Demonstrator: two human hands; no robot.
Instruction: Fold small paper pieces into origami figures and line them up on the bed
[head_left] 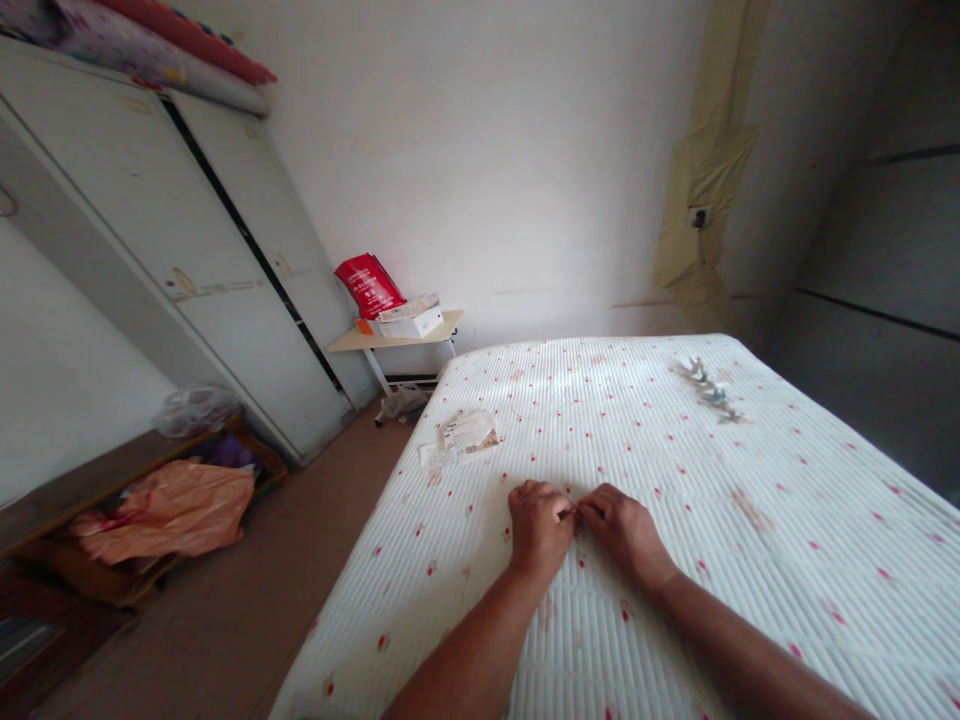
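My left hand and my right hand meet above the middle of a white quilted mattress dotted with small red marks. Both have curled fingers, and their thumbs and fingertips pinch close together. Whatever is between the fingertips is too small and hidden to make out. Beyond my left hand lies a torn piece of printed paper, with a paler scrap beside it. Farther off to the right rests a row of small greyish, twisted pieces, whose kind I cannot tell.
A small table at the back left bears a red bag and a white box. Tall grey cabinets line the left, near a low wooden shelf with an orange plastic bag. A socket is on the wall.
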